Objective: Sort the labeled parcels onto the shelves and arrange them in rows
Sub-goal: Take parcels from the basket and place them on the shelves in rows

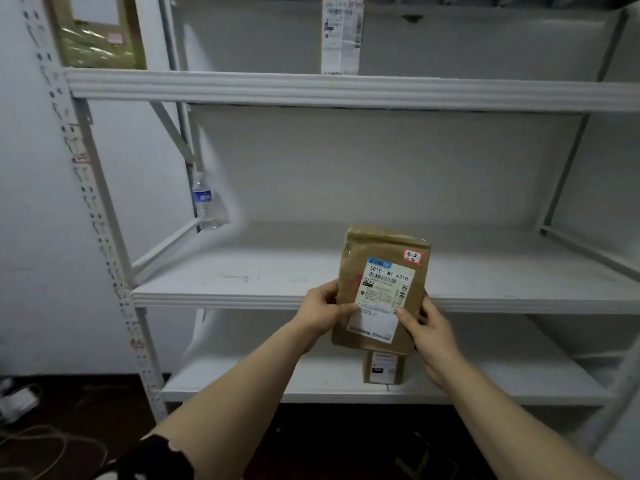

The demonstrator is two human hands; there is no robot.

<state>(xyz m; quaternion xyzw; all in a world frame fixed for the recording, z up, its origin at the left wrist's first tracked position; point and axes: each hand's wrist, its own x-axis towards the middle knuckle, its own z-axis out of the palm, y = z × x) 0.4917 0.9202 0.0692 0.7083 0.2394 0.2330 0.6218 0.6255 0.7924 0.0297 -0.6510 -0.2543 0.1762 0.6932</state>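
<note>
A taped brown parcel [97,32] stands at the left end of the top shelf [242,88]. A water bottle [206,202] stands at the rear left corner of the middle shelf [225,289]. Your left hand [323,311] grips the left edge of the held parcel [381,291] — thumb on its white label [391,271], fingers curled behind. The held parcel is upright, in front of the middle shelf's front edge, with a hand-marked sticker [412,257] at its top right corner. Your right hand [427,332] grips its lower right edge — thumb on the label. Below, a small parcel [383,368] stands near the lower shelf's [277,386] front edge
</note>
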